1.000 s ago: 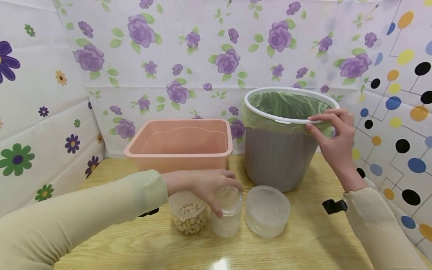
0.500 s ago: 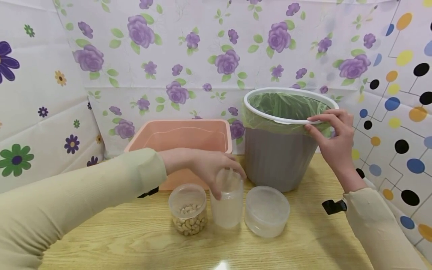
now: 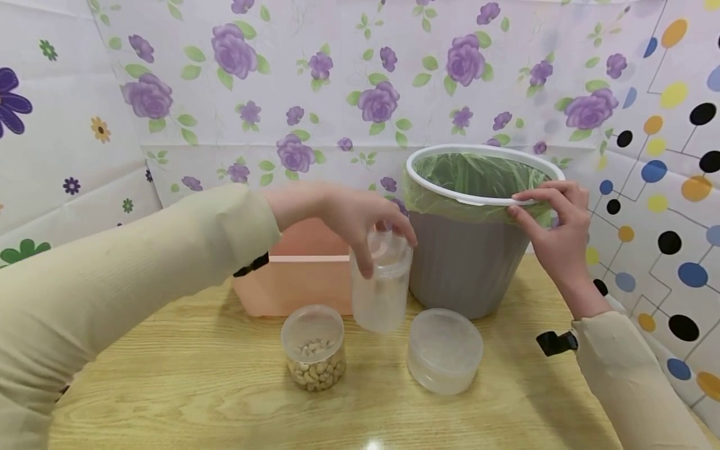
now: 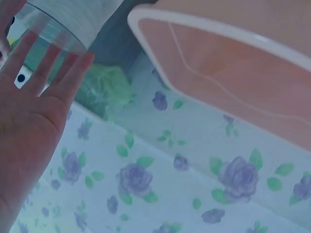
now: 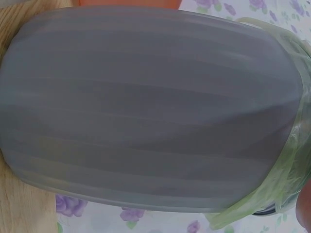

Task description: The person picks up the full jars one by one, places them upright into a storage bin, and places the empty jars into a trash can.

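Note:
My left hand (image 3: 360,219) grips a clear plastic jar (image 3: 382,300) from above, fingers and thumb around its top. In the head view the jar hangs over the table, in front of the pink basin (image 3: 304,284). The left wrist view catches only part of the jar (image 4: 82,22) at its upper left. My right hand (image 3: 562,231) pinches the white rim of a grey trash bin (image 3: 461,262) lined with a green bag (image 3: 478,175). In the right wrist view the bin (image 5: 146,107) fills most of the picture, with a fingertip at the right edge.
A clear jar of cashews (image 3: 315,362) stands on the wooden table (image 3: 225,387), left of a low round clear container (image 3: 445,350). The bin stands right of the basin. Flower-patterned sheets (image 3: 315,112) hang behind and at the sides.
My left hand has lifted the clear jar off the table, up and away from between the two other containers. The right hand stays on the bin's rim.

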### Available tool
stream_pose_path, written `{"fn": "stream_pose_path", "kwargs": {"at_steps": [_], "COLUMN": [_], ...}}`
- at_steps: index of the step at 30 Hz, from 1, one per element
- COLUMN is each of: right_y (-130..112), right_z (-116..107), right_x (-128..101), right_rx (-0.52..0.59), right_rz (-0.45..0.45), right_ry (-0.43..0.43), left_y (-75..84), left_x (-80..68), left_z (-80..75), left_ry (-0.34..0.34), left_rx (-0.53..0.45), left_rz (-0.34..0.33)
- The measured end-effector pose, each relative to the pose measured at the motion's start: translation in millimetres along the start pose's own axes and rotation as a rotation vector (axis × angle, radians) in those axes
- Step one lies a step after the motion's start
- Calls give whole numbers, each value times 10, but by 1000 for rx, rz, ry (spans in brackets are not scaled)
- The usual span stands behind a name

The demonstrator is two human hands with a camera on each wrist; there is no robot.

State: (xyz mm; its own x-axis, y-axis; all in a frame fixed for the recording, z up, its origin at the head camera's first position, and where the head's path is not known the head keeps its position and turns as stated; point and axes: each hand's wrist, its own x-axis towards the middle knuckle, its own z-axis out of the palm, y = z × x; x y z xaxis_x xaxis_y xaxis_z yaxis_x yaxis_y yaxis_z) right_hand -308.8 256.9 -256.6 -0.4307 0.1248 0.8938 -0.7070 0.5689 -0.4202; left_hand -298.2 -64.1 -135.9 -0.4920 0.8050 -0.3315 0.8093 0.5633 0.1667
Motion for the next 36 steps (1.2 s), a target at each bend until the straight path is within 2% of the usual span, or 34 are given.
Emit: {"fn": "stream_pose_path", "kwargs": {"at_steps": [6,10,16,20,23,28,33,36], "right_y": [-23,-17,4,13,9,48,100,114], "right_z": [-7,-7,-6,2,10,6,-6,-7], "right_x": [-8,-8,-9,-15,-12,-14,-24,-16], "right_rx": [-14,-18,-24,-23,-19,-23,-28,-26], "right_rz": [20,19,19,20,11,6,9,4], "right_ry": [-11,-11,-2,3,8,13,12,10], "left_y": [56,80,144,164,146,107,117,126], "left_x": [-62,-120,-211,-269,-299,-287,-186,-79], "left_z": [-293,-533,-934,-1148,-1268,-1382,-1408,-1389], "left_ry": [16,20,49,68,118,250,376,450], "left_rx": [-31,-14,75,152,200,191,210,249], "left_rz": [-52,-75,-151,-198,-237,-278,-254,-205]}}
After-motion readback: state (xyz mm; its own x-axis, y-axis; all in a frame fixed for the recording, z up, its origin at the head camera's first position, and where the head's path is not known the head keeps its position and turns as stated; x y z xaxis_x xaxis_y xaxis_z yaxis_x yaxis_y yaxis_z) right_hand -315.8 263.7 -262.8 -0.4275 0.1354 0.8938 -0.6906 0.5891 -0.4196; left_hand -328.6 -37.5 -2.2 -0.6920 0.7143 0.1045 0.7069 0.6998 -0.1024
